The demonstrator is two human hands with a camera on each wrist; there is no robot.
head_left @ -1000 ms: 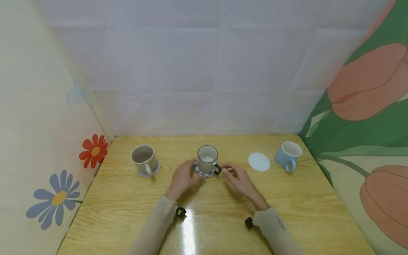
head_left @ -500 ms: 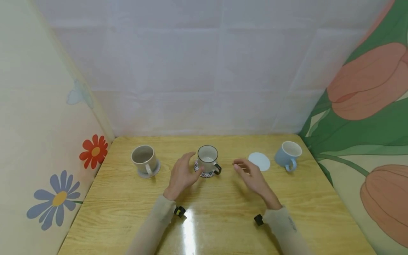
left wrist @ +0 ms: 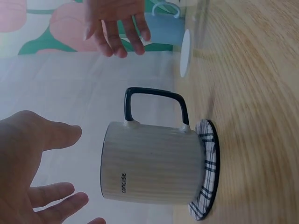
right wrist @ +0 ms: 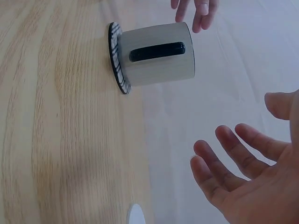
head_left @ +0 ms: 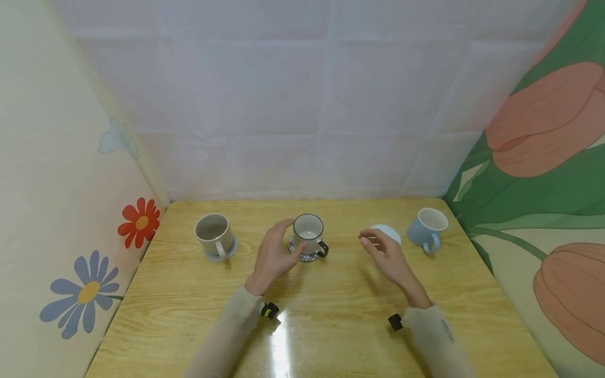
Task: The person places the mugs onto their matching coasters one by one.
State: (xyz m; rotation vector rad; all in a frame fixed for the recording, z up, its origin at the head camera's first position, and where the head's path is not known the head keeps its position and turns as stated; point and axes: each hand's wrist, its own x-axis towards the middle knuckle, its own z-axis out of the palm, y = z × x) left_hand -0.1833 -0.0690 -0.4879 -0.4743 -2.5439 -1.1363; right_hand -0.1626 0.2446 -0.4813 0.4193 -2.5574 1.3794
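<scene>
A cream mug (head_left: 307, 233) with a dark rim and black handle stands upright on a round plaid coaster (head_left: 309, 258) at the table's middle. Beside its left side is my left hand (head_left: 274, 257), fingers spread and thumb in front of the mug. In the left wrist view a gap shows between these fingers and the mug (left wrist: 152, 163). My right hand (head_left: 387, 257) hovers with loosely bent fingers, holding nothing, and partly hides the pale round coaster (head_left: 389, 232). To that coaster's right stands a light blue mug (head_left: 425, 231) directly on the table.
Toward the left, a beige-grey mug (head_left: 212, 233) stands on a pale lilac coaster (head_left: 231, 252). A white cloth (head_left: 264, 105) hangs behind the wooden table (head_left: 321, 325). Flower-patterned cloths flank both sides.
My right hand has moved away from the black handle, rightward toward the pale coaster. My left hand has risen slightly off the plaid coaster's edge and spread its fingers. The mugs stay put.
</scene>
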